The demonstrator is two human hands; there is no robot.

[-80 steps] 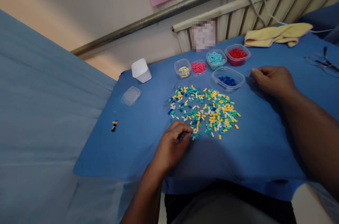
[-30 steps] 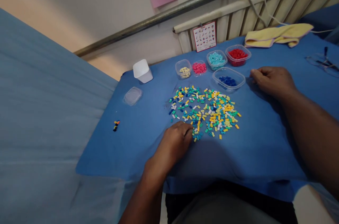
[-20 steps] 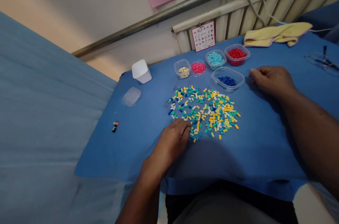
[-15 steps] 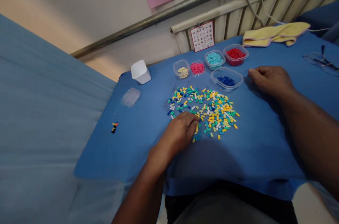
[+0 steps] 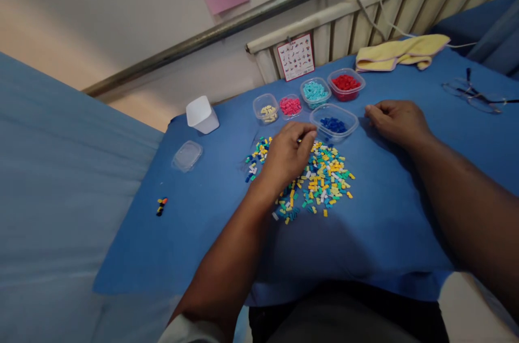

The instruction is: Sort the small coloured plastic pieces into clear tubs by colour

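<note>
My left hand (image 5: 288,152) hovers over the far part of a spread of small toy bricks (image 5: 326,180) in yellow, green, white and blue. Its thumb and fingers are pinched together near the left rim of a clear tub (image 5: 355,127) holding dark blue bricks (image 5: 333,125). What the pinch holds, if anything, I cannot make out. My right hand (image 5: 399,120) rests on the blue cloth just right of that tub, fingers curled closed and their contents hidden. Part of the brick spread is covered by my left hand and forearm.
Behind stand clear tubs of red bricks (image 5: 345,83), light blue bricks (image 5: 315,91), pink bricks (image 5: 290,106) and cream bricks (image 5: 268,113). At left are a white container (image 5: 203,116), a clear lid (image 5: 188,156) and a small brick assembly (image 5: 161,206). A yellow cloth (image 5: 401,53) and glasses (image 5: 472,91) lie right.
My left hand has moved from the near part of the brick spread forward towards the dark blue tub. My right hand stays beside the tub. The whole view has shifted slightly.
</note>
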